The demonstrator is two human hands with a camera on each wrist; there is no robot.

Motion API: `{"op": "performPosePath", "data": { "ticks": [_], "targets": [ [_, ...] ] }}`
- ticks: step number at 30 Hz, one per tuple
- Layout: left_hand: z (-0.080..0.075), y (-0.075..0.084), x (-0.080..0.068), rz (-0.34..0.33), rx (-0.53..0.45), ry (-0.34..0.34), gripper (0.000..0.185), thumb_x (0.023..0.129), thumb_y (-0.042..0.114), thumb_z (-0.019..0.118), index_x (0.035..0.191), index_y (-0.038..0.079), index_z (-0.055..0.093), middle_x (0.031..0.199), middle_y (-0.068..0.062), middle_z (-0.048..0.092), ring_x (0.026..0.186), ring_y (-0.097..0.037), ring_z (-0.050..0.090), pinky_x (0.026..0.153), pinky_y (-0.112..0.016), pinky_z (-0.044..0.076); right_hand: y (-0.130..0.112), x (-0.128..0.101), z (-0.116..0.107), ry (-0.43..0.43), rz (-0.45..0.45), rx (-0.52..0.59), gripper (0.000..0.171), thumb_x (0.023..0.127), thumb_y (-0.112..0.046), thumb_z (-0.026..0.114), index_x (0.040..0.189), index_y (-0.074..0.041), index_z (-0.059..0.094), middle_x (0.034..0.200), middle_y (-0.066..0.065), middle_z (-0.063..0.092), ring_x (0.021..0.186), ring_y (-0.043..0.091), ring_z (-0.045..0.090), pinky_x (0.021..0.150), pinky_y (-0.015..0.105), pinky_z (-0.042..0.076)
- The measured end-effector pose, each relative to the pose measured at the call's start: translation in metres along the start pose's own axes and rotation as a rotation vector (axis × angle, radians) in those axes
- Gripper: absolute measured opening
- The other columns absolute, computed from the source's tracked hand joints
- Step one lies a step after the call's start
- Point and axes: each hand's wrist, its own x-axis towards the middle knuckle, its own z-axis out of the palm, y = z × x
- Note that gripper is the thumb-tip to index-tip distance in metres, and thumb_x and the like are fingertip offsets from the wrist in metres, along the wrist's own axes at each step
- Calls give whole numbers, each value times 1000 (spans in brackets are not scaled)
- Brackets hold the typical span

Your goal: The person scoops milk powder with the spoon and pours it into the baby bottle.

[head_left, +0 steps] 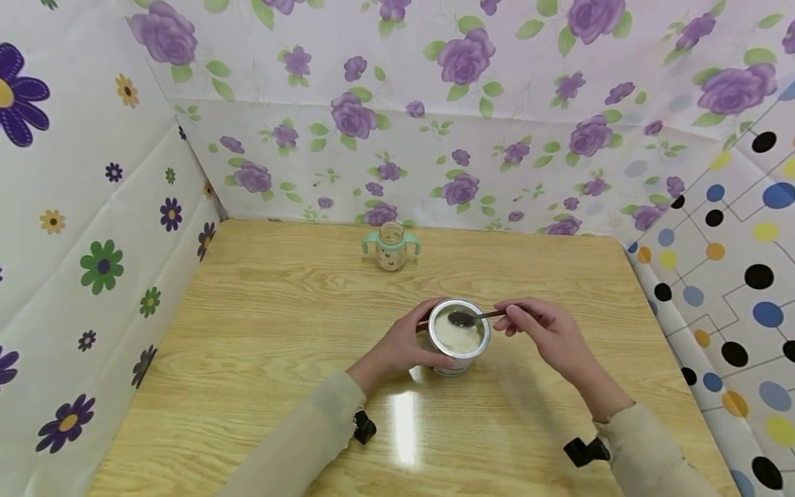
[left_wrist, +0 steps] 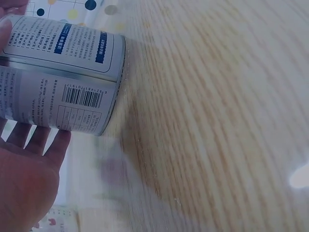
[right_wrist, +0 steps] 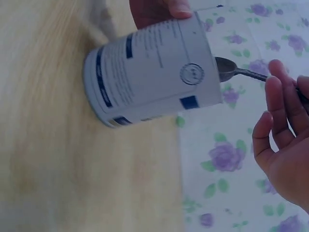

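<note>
A white tin can (head_left: pixel 452 371) stands on the table with its top off and pale cream powder (head_left: pixel 458 338) inside. My left hand (head_left: pixel 400 347) grips the can around its side, thumb toward the front. In the left wrist view the can's printed label and barcode (left_wrist: pixel 82 96) show. My right hand (head_left: pixel 553 335) pinches the dark handle of a spoon (head_left: pixel 462 319) between thumb and fingers. The spoon's bowl is over the can's mouth, and in the right wrist view it shows right at the rim, partly hidden by the can (right_wrist: pixel 149 72).
A clear baby bottle (head_left: pixel 390 257) with mint-green handles and no lid stands near the table's back edge, left of the can. Floral sheets (head_left: pixel 348 152) rise behind and left of the wooden table (head_left: pixel 279 297); a dotted sheet (head_left: pixel 720 276) hangs at the right.
</note>
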Motion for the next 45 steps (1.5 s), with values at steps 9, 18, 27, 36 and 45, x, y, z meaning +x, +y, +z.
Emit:
{"op": "performPosePath", "data": {
  "ticks": [9, 18, 27, 36, 45],
  "targets": [
    [0, -2, 1, 21, 6, 10, 104, 76, 17, 100, 162, 35, 42, 154, 13, 54, 143, -12, 51, 120, -41, 42, -5, 16, 0, -114, -167, -340, 25, 107, -8, 66, 130, -12, 76, 101, -9, 79, 80, 12, 70, 69, 27, 57],
    [2, -2, -1, 29, 6, 1, 105, 76, 19, 100, 162, 33, 42, 154, 12, 55, 141, -12, 52, 120, -41, 43, 3, 7, 5, -155, -93, -260, 21, 110, -11, 61, 116, -12, 81, 99, -2, 80, 75, 12, 69, 70, 32, 59],
    [3, -4, 0, 47, 14, 6, 105, 76, 21, 101, 162, 33, 42, 153, 11, 55, 142, -13, 53, 121, -42, 42, 17, 1, 6, -197, 82, 34, 30, 114, -16, 53, 122, 0, 77, 99, 9, 80, 75, 24, 68, 71, 34, 59],
    [2, -1, -2, 38, 11, -6, 105, 77, 20, 100, 163, 33, 41, 155, 10, 54, 143, -14, 51, 121, -43, 42, 37, -3, 6, -144, 243, 247, 43, 116, -26, 49, 115, 7, 76, 111, 6, 80, 77, 15, 64, 74, 27, 55],
    [1, -1, -2, 27, 14, -6, 106, 77, 19, 100, 163, 36, 40, 155, 12, 54, 144, -13, 50, 121, -43, 41, 45, -9, 8, -86, 383, 733, 39, 118, -23, 45, 117, -5, 80, 109, -2, 80, 81, 8, 64, 76, 22, 55]
  ]
}}
